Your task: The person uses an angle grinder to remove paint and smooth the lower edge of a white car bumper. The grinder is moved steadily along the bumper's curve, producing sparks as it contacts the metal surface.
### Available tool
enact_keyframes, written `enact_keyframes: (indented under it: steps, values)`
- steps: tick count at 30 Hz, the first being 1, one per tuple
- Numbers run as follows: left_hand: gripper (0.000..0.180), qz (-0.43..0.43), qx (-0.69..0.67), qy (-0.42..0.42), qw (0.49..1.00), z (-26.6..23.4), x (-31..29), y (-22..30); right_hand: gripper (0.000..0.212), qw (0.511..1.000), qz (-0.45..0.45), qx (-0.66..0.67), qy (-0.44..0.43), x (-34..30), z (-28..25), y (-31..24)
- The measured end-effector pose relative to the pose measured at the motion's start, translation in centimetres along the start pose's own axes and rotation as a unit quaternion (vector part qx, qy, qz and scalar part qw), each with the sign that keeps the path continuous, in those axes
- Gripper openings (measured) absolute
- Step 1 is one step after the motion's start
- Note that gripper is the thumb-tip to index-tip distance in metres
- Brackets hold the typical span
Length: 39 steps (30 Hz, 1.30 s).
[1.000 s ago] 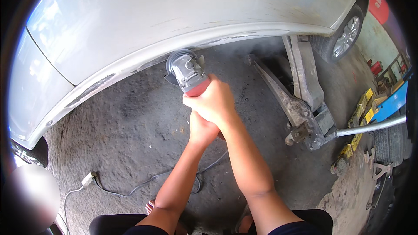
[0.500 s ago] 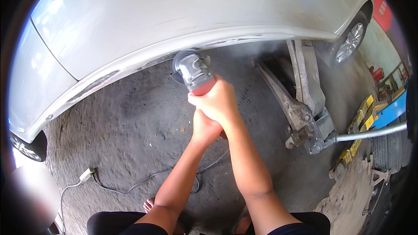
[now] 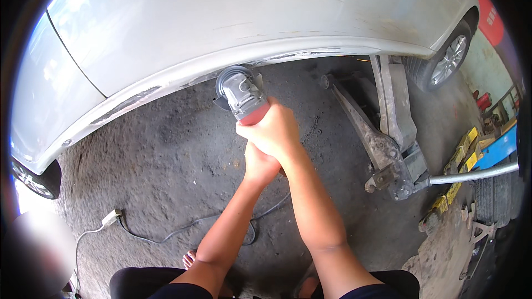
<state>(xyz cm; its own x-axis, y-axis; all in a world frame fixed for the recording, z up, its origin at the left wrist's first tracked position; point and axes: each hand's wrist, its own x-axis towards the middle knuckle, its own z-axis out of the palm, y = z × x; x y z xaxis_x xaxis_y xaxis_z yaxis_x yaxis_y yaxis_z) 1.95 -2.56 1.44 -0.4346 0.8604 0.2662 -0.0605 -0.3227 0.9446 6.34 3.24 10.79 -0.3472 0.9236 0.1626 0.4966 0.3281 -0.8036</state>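
An angle grinder [image 3: 246, 97] with a grey metal head and a red body sits at the lower edge of a silver-white car [image 3: 194, 11]. My right hand [image 3: 274, 127] is wrapped round the red body just behind the head. Lower down, my left hand [image 3: 260, 163] is closed round the rear of the tool, mostly hidden under the right. The grinder's disc is at the scraped, dark-patched sill [image 3: 288, 55]; whether it touches cannot be made out. A thin orange spark streak shows beside the jack, under the sill.
A metal floor jack [image 3: 396, 155] with a long handle [image 3: 471, 174] reaches under the car at right. A grey cord [image 3: 160, 242] with a pale socket block [image 3: 112, 217] crosses the floor. Yellow bars [image 3: 457, 158] and a loose tyre [image 3: 493, 202] are farther right.
The grinder has shifted slightly left and down in view, and its head looks sharper. Haze near the jack has thinned, and a spark streak now shows there. Both hands keep their grip.
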Motion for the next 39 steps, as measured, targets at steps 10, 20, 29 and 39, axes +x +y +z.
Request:
enact_keyframes:
  steps: [10,20,29,39]
  values:
    - [0.060,0.028,0.011,-0.005,1.000,0.2,0.4,-0.7,0.059,1.000,0.007,0.019,-0.005,0.0,-0.6,-0.2]
    - [0.061,0.088,0.036,0.019,0.995,-0.9,0.2,-1.0,0.060,0.998,-0.009,0.055,0.002,-0.3,1.0,-0.1]
    - [0.069,-0.010,0.033,-0.044,0.998,0.2,0.6,0.5,0.057,0.997,0.002,0.066,0.034,0.2,-0.3,1.4]
    - [0.072,-0.046,0.016,-0.050,0.998,2.3,0.5,1.8,0.055,0.997,0.033,0.065,0.026,-0.2,-3.0,0.8]
